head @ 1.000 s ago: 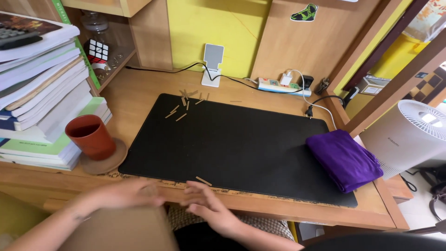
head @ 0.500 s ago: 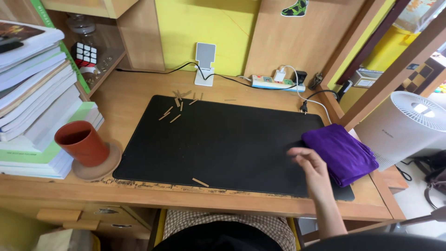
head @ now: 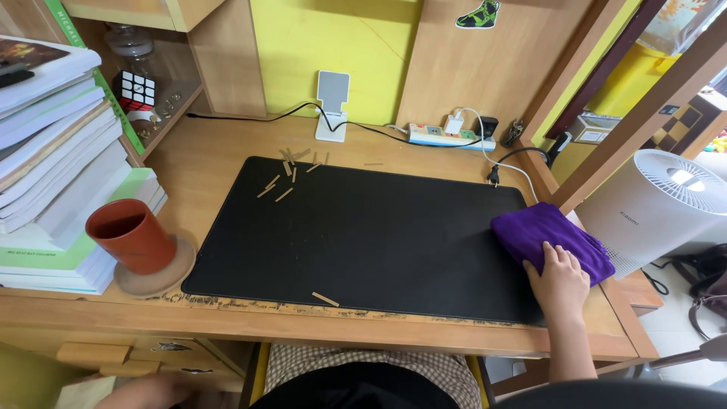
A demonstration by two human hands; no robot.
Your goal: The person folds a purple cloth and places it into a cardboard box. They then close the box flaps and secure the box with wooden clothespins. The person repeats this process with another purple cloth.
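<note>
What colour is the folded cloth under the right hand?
Purple, clearest in the head view: folded cloth, right hand.

Green shoe-shaped sticker [head: 477, 14] on the wooden panel at one o'clock, small white label patch [head: 594, 136] on the box at three o'clock, no screens or packages elsewhere

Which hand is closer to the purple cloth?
The right hand. It lies flat on the near end of the purple cloth, at the black mat's right edge. The left hand is far off, blurred, low by the desk drawers at the bottom left.
</note>
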